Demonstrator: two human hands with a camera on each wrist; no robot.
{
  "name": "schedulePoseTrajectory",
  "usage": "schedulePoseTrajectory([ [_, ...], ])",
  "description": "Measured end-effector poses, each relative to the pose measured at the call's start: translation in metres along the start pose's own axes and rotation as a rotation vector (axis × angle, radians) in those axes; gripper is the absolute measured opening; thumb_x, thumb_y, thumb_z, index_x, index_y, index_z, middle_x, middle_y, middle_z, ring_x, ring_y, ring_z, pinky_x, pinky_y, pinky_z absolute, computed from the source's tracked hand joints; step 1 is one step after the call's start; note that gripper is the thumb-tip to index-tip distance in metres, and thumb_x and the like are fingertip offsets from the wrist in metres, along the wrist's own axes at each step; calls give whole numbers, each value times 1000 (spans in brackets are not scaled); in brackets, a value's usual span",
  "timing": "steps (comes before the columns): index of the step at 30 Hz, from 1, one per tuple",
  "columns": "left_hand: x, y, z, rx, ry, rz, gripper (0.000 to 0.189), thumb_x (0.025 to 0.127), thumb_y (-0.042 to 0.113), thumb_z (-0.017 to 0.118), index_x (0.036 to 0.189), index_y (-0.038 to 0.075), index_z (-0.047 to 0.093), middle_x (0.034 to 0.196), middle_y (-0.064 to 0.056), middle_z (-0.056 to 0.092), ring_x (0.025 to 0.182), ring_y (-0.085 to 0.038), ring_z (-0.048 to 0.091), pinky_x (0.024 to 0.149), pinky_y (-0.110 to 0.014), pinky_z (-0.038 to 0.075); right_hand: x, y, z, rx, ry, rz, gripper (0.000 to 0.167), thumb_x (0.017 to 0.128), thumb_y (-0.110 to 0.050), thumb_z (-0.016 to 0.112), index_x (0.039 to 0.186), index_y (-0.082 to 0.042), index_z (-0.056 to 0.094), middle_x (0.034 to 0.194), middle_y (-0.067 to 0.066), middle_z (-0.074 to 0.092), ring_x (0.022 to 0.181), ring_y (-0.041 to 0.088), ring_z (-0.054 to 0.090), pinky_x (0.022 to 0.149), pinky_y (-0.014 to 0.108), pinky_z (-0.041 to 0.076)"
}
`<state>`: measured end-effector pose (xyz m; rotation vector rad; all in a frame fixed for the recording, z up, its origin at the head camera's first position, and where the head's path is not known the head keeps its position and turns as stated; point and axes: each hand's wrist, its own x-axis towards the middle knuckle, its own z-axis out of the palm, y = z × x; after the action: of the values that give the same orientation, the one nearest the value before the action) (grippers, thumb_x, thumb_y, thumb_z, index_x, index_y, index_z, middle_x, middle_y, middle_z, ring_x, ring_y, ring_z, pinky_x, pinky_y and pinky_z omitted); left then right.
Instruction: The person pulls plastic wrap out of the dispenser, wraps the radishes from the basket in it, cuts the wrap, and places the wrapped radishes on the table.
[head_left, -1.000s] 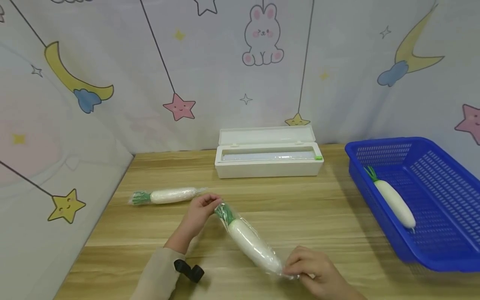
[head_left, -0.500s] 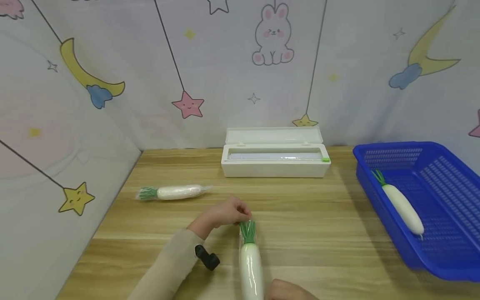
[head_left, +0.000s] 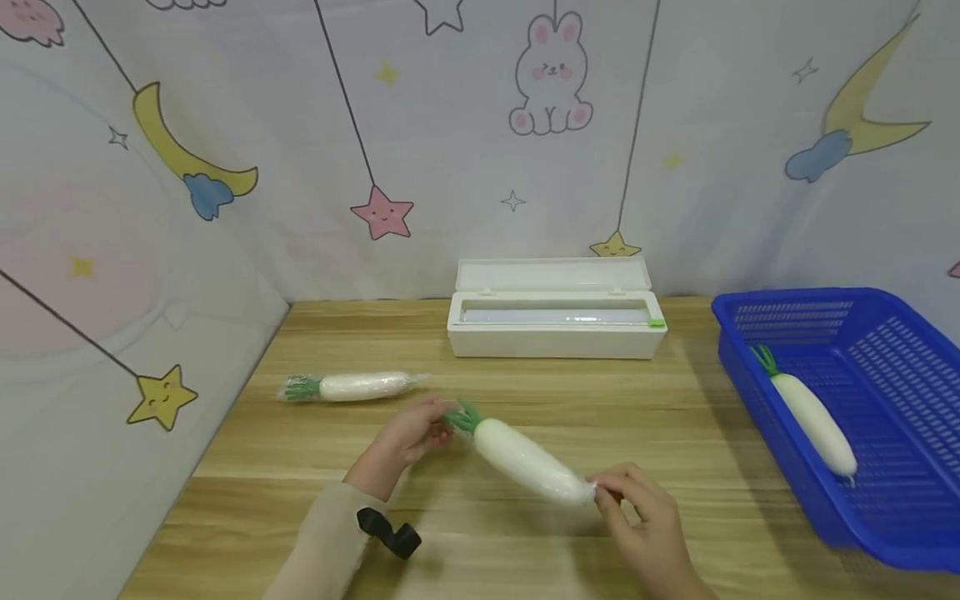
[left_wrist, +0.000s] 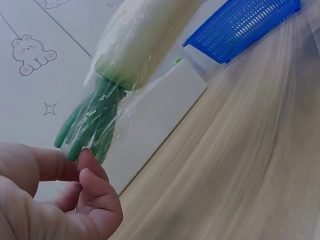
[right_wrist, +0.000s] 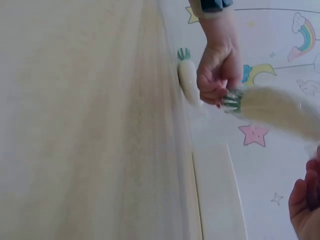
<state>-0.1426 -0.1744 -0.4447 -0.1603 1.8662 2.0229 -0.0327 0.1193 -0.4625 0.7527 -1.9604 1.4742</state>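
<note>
A white radish (head_left: 528, 462) with green leaves, wrapped in clear cling film, is held between my two hands above the table. My left hand (head_left: 401, 437) pinches the film at the leaf end; the left wrist view shows thumb and fingertips right at the green leaves (left_wrist: 95, 117). At the tapered end, my right hand (head_left: 647, 525) pinches the gathered film between thumb and fingers. The radish slants, its leaf end farther from me and to the left. Only part of the right hand (right_wrist: 307, 205) shows in the right wrist view.
A second wrapped radish (head_left: 363, 386) lies at the left on the wooden table (head_left: 360, 333). At the back stands a white cling film box (head_left: 555, 343), lid raised and roll inside. A blue basket (head_left: 750, 417) at the right holds an unwrapped radish (head_left: 813, 425).
The wrapped radish swung to point toward me, then back to a slant, with both hands at its ends. The head view has shifted, moving the scene slightly rightward.
</note>
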Motion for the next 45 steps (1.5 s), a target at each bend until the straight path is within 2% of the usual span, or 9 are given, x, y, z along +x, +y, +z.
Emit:
schedulePoseTrajectory([
  [4,-20,-9,-23,-111,81,-10,12,100,3,43,95,7,53,76,1,57,63,-6,54,59,-17,44,13,4,18,-23,18,353,20,84,15,61,99,4,70,87,9,68,76,4,61,67,16,52],
  [8,-36,-16,-47,-167,176,-13,11,98,0,43,101,4,53,76,0,57,62,-6,55,59,-17,46,30,12,43,108,-16,663,24,88,11,56,112,10,60,88,13,65,69,10,60,62,22,54],
  [13,-53,-21,-82,-210,242,16,16,98,-1,43,101,1,58,73,1,62,62,-5,57,59,-17,48,52,24,81,250,-47,862,18,89,8,57,106,12,55,88,13,65,71,11,62,65,25,55],
  [19,-70,-17,-128,-290,304,25,35,101,1,39,78,11,64,68,2,62,61,-4,58,60,-16,49,74,32,133,441,-73,920,23,90,7,54,109,18,58,96,20,67,72,11,64,69,22,55],
  [25,-82,-11,-169,-397,388,11,39,101,1,37,73,9,62,68,-1,64,63,-5,61,62,-16,50,84,31,180,565,-121,940,31,88,8,60,116,20,56,100,21,68,75,7,65,76,24,55],
  [30,-90,-12,-195,-345,440,-14,38,100,1,41,72,13,65,69,1,67,64,-5,63,61,-16,51,88,33,213,558,-164,977,29,91,1,62,116,16,60,92,11,70,70,5,63,73,22,54],
  [35,-89,-14,-205,-225,496,-47,35,98,5,48,70,17,65,67,6,66,62,-2,61,61,-16,50,88,37,231,454,-201,952,24,90,-4,65,108,11,67,84,6,69,67,6,59,66,22,51],
  [42,-90,-16,-213,-170,604,-44,37,97,4,53,68,22,66,66,9,65,62,1,60,59,-15,50,86,40,247,357,-247,943,17,88,-5,68,101,6,71,78,6,67,64,8,57,61,22,50],
  [45,-88,-18,-212,-117,651,-46,29,97,5,53,75,20,65,69,10,65,65,0,60,61,-16,51,88,40,249,314,-268,919,15,87,-3,68,99,7,71,76,7,66,61,8,56,59,23,51],
])
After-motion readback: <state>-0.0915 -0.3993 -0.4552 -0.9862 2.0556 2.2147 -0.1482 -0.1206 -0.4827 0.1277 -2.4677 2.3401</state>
